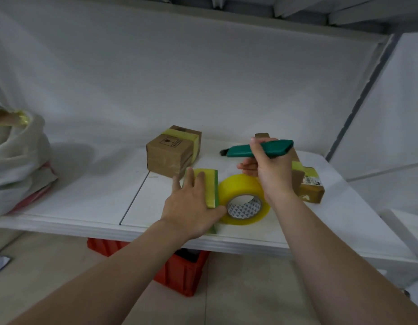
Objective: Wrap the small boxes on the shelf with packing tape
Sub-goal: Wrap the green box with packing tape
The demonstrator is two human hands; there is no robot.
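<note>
In the head view, the left hand (191, 202) is lying flat on the small green box (212, 186). Its fingers (190, 178) are straight and pressing down on the yellow tape covering the top. The tape roll (244, 198) is sitting just beside that box, close against the left thumb. The right hand (271, 172) is hovering above the roll, curled tightly round a green knife (261, 148) whose dark tip is pointing left.

As I am judging it, the danger is lying in the cut. The blade would be coming down near the left thumb, and a slip could nick it or slice the box. Whether a strip of tape is joining roll and box, I cannot tell.

The white shelf (86, 195) is also carrying a taped brown box (172, 151) further back, another brown box (311, 186) behind the right wrist, and a white bag (18, 160) at the left. A red crate (179, 273) is standing on the tiled floor (238, 289) beneath.
</note>
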